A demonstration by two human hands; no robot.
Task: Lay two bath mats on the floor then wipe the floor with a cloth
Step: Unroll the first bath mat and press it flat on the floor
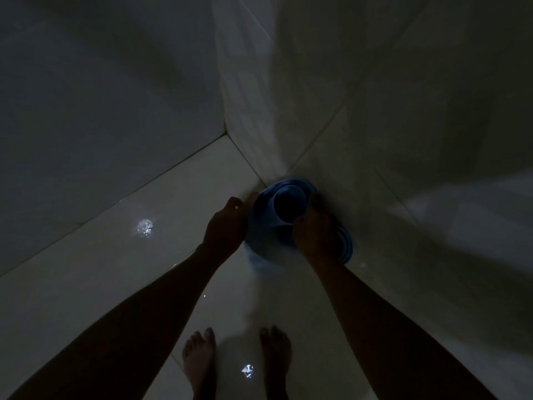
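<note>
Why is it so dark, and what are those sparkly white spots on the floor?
Head view: the room is dim, so both arms look like silhouettes. The sparkly spots are glare on the shiny floor. The blue object between the left hand and right hand looks smeared.

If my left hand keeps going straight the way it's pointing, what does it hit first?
Probably the rim of the blue round plastic basin, just past the left hand fingertips; the dim light leaves depth uncertain.
</note>
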